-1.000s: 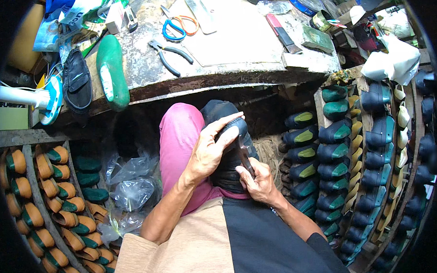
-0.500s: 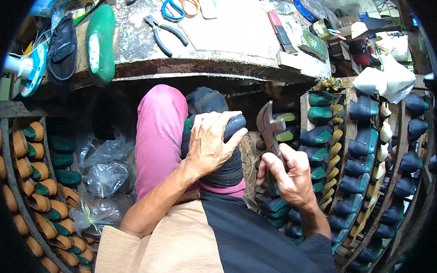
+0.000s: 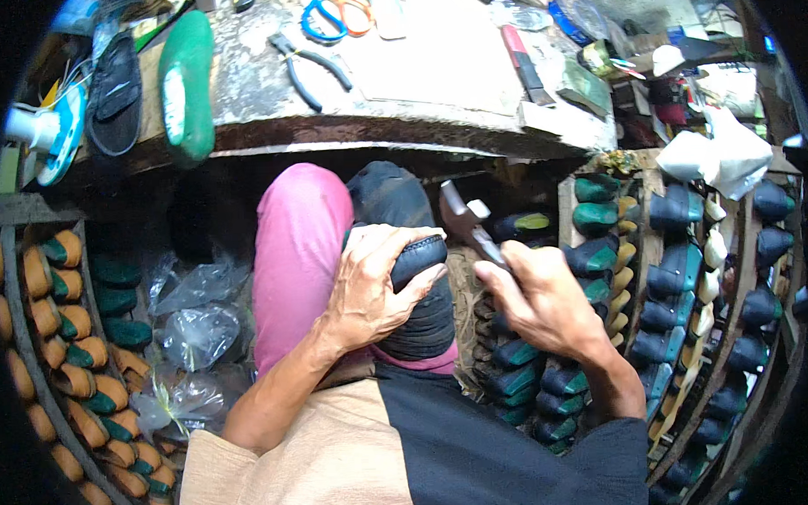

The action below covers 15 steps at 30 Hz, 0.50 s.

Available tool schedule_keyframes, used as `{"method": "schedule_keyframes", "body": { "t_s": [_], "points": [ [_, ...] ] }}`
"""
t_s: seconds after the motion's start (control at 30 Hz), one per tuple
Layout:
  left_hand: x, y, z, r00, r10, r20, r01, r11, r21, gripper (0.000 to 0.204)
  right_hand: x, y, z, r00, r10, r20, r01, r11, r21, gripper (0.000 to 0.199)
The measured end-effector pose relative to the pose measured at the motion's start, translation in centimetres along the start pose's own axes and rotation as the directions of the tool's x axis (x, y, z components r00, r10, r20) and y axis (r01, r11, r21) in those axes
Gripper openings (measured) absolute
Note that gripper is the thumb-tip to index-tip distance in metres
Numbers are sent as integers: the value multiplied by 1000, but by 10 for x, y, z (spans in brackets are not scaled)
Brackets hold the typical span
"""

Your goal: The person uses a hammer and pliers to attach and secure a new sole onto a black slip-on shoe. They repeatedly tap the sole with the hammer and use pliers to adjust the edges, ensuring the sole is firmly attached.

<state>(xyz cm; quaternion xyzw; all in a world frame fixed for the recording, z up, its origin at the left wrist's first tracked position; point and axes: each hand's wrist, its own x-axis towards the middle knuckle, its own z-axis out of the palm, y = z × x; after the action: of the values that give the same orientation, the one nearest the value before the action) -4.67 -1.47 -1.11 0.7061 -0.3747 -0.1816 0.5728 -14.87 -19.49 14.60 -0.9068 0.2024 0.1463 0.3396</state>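
While the left hand (image 3: 365, 285) is curling fingers and thumb around a black shoe (image 3: 419, 263) at centre, the right hand (image 3: 548, 296) is clenching a hammer (image 3: 467, 221) towards two o'clock, apart from it. The shoe is seemingly holding its shape already; any remaining work isn't showing.

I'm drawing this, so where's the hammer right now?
In the head view, the hammer is right of centre, in the right hand, beside the black shoe.
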Motion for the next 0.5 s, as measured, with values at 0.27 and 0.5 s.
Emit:
{"method": "schedule_keyframes", "body": {
  "t_s": [0.27,0.5],
  "points": [
    [-17,-12,-57,989,-18,147,57,962,-267,44,0,-8,25,994,-97,44,88,981,175,31],
    [-15,-14,-65,973,-167,156,221,865,-451,60,10,20,61,998,39,41,-45,983,176,35]
  ]
}}
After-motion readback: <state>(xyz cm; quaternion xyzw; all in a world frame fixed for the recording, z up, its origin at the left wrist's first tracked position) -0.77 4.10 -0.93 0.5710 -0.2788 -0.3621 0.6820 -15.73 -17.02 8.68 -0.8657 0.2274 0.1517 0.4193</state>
